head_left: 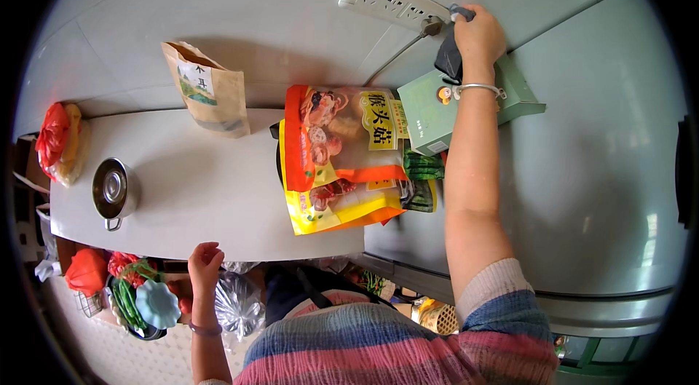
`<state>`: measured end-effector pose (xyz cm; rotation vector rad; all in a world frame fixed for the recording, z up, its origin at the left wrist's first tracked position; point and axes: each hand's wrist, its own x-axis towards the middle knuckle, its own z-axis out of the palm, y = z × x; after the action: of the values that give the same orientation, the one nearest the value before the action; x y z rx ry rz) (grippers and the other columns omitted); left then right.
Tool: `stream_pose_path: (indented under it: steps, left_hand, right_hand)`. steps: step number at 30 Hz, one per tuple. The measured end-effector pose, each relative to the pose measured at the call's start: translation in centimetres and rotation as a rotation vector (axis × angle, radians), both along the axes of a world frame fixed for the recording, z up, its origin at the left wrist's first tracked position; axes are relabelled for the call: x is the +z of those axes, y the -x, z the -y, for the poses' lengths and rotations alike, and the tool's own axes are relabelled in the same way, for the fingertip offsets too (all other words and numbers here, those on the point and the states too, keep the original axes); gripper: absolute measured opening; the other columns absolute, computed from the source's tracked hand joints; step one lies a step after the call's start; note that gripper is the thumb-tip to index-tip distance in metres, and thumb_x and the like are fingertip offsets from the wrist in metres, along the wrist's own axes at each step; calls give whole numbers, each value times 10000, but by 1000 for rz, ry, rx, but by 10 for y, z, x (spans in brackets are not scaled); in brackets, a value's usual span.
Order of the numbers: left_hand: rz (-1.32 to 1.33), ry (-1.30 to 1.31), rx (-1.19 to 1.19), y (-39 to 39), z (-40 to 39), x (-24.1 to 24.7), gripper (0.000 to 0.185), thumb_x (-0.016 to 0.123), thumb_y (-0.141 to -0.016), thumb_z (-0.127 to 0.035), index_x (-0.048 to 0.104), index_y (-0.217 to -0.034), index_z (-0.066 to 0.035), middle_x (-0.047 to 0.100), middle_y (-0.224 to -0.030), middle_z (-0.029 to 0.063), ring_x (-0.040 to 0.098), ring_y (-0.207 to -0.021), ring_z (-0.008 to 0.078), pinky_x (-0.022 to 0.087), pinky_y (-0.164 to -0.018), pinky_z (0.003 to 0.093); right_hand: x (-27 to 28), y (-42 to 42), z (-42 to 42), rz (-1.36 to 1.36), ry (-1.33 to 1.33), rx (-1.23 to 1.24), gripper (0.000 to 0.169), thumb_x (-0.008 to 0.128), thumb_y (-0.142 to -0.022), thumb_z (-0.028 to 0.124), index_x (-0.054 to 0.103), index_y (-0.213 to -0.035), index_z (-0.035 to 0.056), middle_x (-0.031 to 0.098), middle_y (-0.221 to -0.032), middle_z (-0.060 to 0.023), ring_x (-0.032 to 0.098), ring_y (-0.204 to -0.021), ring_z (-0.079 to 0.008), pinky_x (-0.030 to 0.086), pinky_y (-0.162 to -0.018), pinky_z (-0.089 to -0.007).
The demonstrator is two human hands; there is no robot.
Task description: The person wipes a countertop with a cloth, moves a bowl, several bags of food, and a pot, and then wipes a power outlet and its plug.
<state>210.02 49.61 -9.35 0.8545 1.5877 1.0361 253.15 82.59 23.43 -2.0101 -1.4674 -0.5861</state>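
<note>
High at the right, my right hand grips a dark grey cloth at the wall, by the right end of a white power strip. A grey plug sits in that strip. Below the hand, a green cardboard box is partly covered by my forearm. My left hand hovers near the table's front edge, fingers loosely curled and holding nothing. Between the hands, plastic food packets with red and yellow borders lie stacked on the white table.
A kraft paper pouch stands against the wall. To its left are a metal pot with a handle and a red plastic bag. A glossy grey appliance surface fills the right side. Below the table lie green vegetables beside a light-blue scalloped bowl.
</note>
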Motion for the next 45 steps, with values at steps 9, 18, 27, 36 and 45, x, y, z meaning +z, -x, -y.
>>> stream_pose_path:
  steps: [9,18,27,36,45]
  left_hand:
    - [-33,-63,-64,-28,-24,33,185,651,-763,13,634,-947,1,620,-734,10,555,-674,59,456,-635,198]
    - [1214,-451,-68,-104,-130,171,553,470,-929,-420,385,-1357,-80,482,-1308,136,484,-1201,276,440,-952,451]
    - [330,-530,-99,-83,-143,182,166,624,-871,-48,648,-1027,5,647,-1004,32,567,-984,112,437,-867,234]
    - [-80,-720,104,-56,-141,232,185,617,-891,-131,644,-993,21,653,-819,31,553,-729,63,461,-664,209]
    - [722,-291,-87,-98,-154,266,286,518,-949,-209,561,-1098,31,636,-961,93,631,-848,165,520,-741,281]
  right_hand:
    - [-18,173,-14,-171,-168,635,150,663,-743,168,656,-862,77,626,-856,-142,619,-826,-323,493,-740,-422]
    - [-59,192,103,-1612,407,1352,242,646,-737,43,569,-966,36,578,-916,-40,546,-843,-128,451,-787,-267]
    - [-64,134,103,-1711,411,1307,339,624,-735,-57,564,-1060,19,589,-975,-26,557,-909,-112,456,-797,-229]
    - [-90,127,124,-1420,569,1120,347,552,-798,-7,578,-1140,48,601,-892,-31,542,-790,-69,463,-721,-211]
    - [-108,159,180,-1240,538,1424,808,769,-705,121,351,-1395,69,482,-1267,-87,461,-1158,-170,382,-981,-308]
